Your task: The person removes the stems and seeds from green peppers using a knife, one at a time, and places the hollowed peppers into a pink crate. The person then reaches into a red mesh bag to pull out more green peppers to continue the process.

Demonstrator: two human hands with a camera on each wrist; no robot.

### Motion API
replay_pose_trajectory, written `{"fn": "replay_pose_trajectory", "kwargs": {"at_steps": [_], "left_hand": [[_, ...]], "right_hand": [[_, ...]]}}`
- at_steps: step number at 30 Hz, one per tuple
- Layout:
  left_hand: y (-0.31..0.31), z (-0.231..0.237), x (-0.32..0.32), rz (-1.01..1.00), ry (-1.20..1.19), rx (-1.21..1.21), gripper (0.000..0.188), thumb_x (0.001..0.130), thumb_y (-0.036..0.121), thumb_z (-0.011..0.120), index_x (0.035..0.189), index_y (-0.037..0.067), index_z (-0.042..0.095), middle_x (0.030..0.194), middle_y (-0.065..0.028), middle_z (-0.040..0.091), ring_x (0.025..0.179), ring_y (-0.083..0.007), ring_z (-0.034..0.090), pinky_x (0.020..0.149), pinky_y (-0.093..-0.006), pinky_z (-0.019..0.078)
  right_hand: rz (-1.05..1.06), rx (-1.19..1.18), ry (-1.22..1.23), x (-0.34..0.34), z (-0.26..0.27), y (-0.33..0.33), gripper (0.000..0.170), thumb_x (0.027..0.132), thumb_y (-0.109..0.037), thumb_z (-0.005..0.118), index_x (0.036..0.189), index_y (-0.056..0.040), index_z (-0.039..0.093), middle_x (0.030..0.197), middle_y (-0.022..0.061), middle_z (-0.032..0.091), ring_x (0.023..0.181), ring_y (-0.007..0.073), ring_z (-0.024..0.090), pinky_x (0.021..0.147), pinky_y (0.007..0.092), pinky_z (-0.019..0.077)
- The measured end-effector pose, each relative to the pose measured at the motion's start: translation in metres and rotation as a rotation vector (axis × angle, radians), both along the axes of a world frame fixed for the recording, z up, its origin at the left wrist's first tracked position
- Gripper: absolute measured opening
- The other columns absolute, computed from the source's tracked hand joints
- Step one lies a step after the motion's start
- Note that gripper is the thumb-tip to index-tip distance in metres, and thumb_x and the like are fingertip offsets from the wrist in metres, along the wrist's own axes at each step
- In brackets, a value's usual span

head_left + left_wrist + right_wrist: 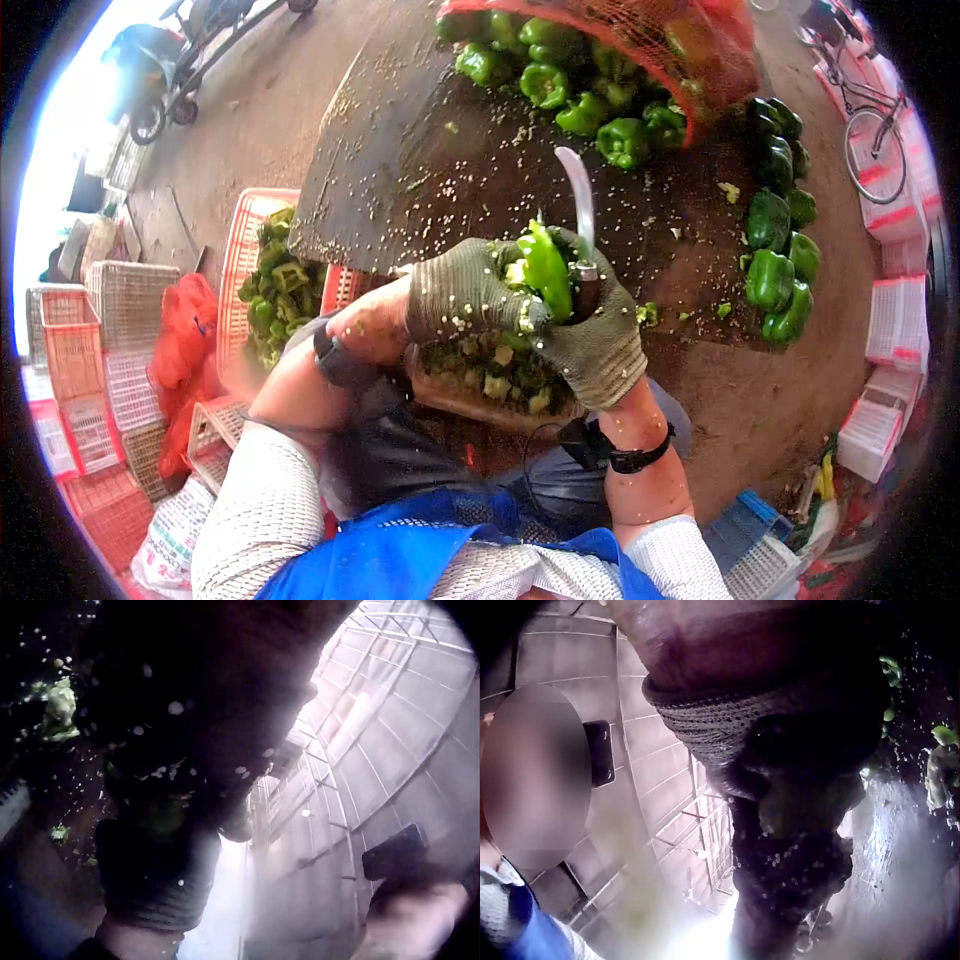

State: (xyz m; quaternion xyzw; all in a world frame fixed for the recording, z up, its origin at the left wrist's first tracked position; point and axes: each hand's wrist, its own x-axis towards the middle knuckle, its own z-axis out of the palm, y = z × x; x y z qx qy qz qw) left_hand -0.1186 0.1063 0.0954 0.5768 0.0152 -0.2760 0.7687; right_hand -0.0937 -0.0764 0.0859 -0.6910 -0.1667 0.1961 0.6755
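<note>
In the head view a gloved left hand [465, 295] grips a green pepper piece [546, 270] with pale flesh showing at its left side. The gloved right hand [600, 335] is curled round the dark handle of a knife [578, 190], its curved blade pointing up and away, just right of the pepper. Both hands touch around the pepper, above the near edge of a dark board [420, 170] strewn with seeds. The wrist views are dark; the left glove [154, 877] and the right glove [720, 727] show there, fingers unclear.
Whole peppers [545, 85] spill from a red net bag [700, 50] at the back. More peppers [770, 280] stand in rows at the right. An orange crate [240, 250] of cut peppers is at the left; another crate [480, 405] lies below the hands. Stacked crates [130, 300] stand far left.
</note>
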Motion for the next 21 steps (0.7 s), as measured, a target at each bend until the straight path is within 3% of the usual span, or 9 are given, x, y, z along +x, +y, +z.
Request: {"fn": "replay_pose_trajectory", "kwargs": {"at_steps": [4, 6, 8, 10, 11, 15, 16, 18, 21], "left_hand": [[0.011, -0.024, -0.003, -0.035, -0.039, -0.286, 0.056, 0.073, 0.023, 0.084, 0.119, 0.002, 0.060, 0.109, -0.0037, 0.067, 0.098, -0.0111, 0.060, 0.088, -0.0300, 0.0496], [0.028, -0.034, -0.001, -0.155, -0.105, -0.226, 0.058, 0.072, 0.023, 0.084, 0.120, 0.002, 0.059, 0.111, -0.0043, 0.067, 0.099, -0.0110, 0.060, 0.088, -0.0297, 0.0497], [0.045, -0.024, -0.005, -0.274, 0.015, -0.195, 0.056, 0.073, 0.017, 0.083, 0.121, 0.001, 0.059, 0.111, -0.0038, 0.067, 0.100, -0.0105, 0.059, 0.087, -0.0293, 0.0500], [0.057, -0.026, -0.008, -0.379, -0.099, -0.090, 0.056, 0.071, 0.024, 0.084, 0.116, 0.001, 0.062, 0.107, -0.0043, 0.068, 0.096, -0.0116, 0.060, 0.084, -0.0305, 0.0510], [0.061, -0.026, -0.010, -0.381, -0.008, -0.109, 0.058, 0.069, 0.028, 0.086, 0.114, 0.001, 0.062, 0.105, -0.0036, 0.068, 0.093, -0.0117, 0.059, 0.082, -0.0304, 0.0509], [0.074, -0.039, -0.008, -0.310, -0.047, -0.140, 0.065, 0.066, 0.043, 0.086, 0.109, 0.001, 0.062, 0.103, -0.0028, 0.065, 0.095, -0.0129, 0.057, 0.083, -0.0300, 0.0484], [0.078, -0.045, -0.008, -0.243, -0.139, -0.173, 0.065, 0.070, 0.048, 0.082, 0.110, 0.001, 0.060, 0.103, -0.0029, 0.064, 0.097, -0.0138, 0.056, 0.084, -0.0301, 0.0471], [0.081, -0.054, -0.010, -0.153, -0.048, -0.149, 0.063, 0.076, 0.048, 0.077, 0.114, 0.001, 0.058, 0.104, -0.0031, 0.063, 0.098, -0.0138, 0.055, 0.085, -0.0306, 0.0471], [0.077, -0.060, -0.009, -0.141, -0.075, -0.044, 0.053, 0.084, 0.039, 0.072, 0.118, 0.003, 0.056, 0.103, -0.0030, 0.062, 0.097, -0.0130, 0.055, 0.087, -0.0303, 0.0476]], "right_hand": [[0.052, -0.068, -0.055, 0.000, 0.012, 0.005, 0.078, 0.063, -0.011, 0.086, 0.131, -0.0039, 0.050, 0.118, 0.0091, 0.064, 0.105, 0.0162, 0.061, 0.092, 0.0313, 0.0494], [0.115, -0.151, -0.062, -0.003, 0.019, 0.008, 0.080, 0.062, -0.011, 0.087, 0.132, -0.0038, 0.049, 0.119, 0.0092, 0.063, 0.106, 0.0163, 0.061, 0.093, 0.0311, 0.0489], [0.152, -0.071, 0.142, -0.005, 0.008, 0.010, 0.078, 0.063, -0.009, 0.084, 0.133, -0.0035, 0.049, 0.120, 0.0090, 0.063, 0.106, 0.0158, 0.061, 0.093, 0.0311, 0.0487], [0.189, -0.103, 0.297, -0.001, 0.003, 0.009, 0.075, 0.064, -0.007, 0.080, 0.133, -0.0034, 0.050, 0.121, 0.0088, 0.063, 0.106, 0.0155, 0.060, 0.093, 0.0308, 0.0485], [0.171, -0.073, 0.297, -0.004, -0.003, 0.012, 0.072, 0.065, -0.002, 0.075, 0.132, -0.0033, 0.050, 0.119, 0.0082, 0.064, 0.105, 0.0149, 0.060, 0.093, 0.0295, 0.0481], [0.159, -0.057, 0.400, 0.001, -0.014, 0.018, 0.066, 0.067, -0.007, 0.078, 0.128, -0.0028, 0.053, 0.114, 0.0070, 0.065, 0.099, 0.0138, 0.061, 0.090, 0.0280, 0.0484], [0.117, -0.027, 0.462, 0.003, -0.012, 0.016, 0.063, 0.068, -0.008, 0.078, 0.126, -0.0034, 0.054, 0.112, 0.0062, 0.065, 0.097, 0.0138, 0.061, 0.089, 0.0280, 0.0491], [0.026, 0.037, 0.587, 0.005, -0.008, 0.010, 0.058, 0.070, -0.011, 0.077, 0.123, -0.0046, 0.055, 0.107, 0.0046, 0.065, 0.093, 0.0136, 0.062, 0.086, 0.0282, 0.0507], [-0.058, 0.199, 0.623, 0.008, 0.000, 0.001, 0.041, 0.077, -0.016, 0.074, 0.114, -0.0059, 0.057, 0.080, 0.0008, 0.061, 0.060, 0.0094, 0.055, 0.058, 0.0252, 0.0525]]}}
